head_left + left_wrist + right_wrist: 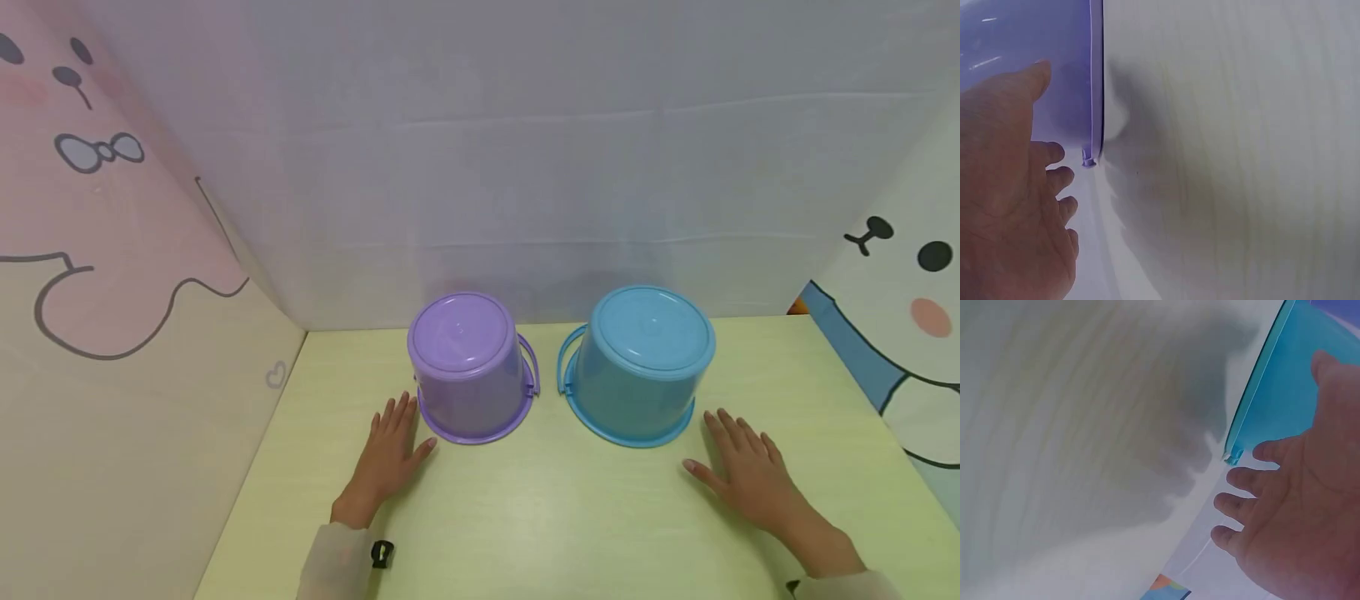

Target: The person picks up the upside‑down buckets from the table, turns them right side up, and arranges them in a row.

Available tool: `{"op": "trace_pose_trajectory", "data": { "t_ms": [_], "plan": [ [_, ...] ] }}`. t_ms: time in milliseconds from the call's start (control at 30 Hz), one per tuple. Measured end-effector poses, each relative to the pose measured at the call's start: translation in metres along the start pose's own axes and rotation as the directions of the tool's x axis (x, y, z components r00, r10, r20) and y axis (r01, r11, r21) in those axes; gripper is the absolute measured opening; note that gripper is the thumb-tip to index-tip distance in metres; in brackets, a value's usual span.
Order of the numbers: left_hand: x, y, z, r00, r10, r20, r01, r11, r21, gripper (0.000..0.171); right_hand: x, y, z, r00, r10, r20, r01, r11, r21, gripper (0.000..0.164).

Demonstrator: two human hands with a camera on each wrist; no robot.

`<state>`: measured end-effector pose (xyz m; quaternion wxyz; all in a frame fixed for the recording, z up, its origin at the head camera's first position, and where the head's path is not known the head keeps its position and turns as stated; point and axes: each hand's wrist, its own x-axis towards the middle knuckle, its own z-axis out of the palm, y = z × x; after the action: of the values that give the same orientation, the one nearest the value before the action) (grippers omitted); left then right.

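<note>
Two buckets stand upside down, side by side, on the light wooden table. The smaller, on the left, is a purple bucket; the larger is a blue bucket. Their handles hang down in the gap between them. My left hand is at the purple bucket's left front, fingers spread and empty; in the left wrist view the palm shows beside the purple wall. Right of the blue bucket, my right hand also has its fingers extended and holds nothing. The right wrist view shows its palm near the blue rim.
A white cloth hangs behind the table, close to the buckets. On the left is a pink cartoon panel, and on the right a white cartoon panel.
</note>
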<state>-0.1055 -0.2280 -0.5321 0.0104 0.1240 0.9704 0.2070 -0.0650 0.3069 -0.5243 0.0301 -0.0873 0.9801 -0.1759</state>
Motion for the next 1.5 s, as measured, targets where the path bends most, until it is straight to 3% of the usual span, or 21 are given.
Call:
{"op": "trace_pose_trajectory", "data": {
  "t_ms": [433, 667, 1000, 1500],
  "plan": [
    [-0.006, 0.004, 0.003, 0.999, 0.036, -0.012, -0.036, 0.999, -0.025, 0.069, -0.014, -0.033, 0.005, 0.998, -0.056, 0.011, 0.056, 0.998, -0.010, 0.085],
    [-0.009, 0.008, 0.003, 0.999, 0.047, -0.013, -0.048, 0.998, -0.039, 0.065, -0.018, -0.057, 0.006, 0.990, -0.135, -0.029, 0.134, 0.991, -0.030, 0.076],
    [-0.011, 0.009, 0.008, 0.995, 0.088, -0.044, -0.089, 0.996, -0.032, 0.061, -0.017, -0.087, 0.012, 0.957, -0.257, -0.131, 0.260, 0.966, 0.008, 0.065],
    [-0.013, 0.016, 0.007, 0.985, 0.153, -0.081, -0.154, 0.988, -0.007, 0.047, 0.001, -0.132, 0.034, 0.899, -0.413, -0.144, 0.424, 0.904, 0.056, 0.058]
  ]
}}
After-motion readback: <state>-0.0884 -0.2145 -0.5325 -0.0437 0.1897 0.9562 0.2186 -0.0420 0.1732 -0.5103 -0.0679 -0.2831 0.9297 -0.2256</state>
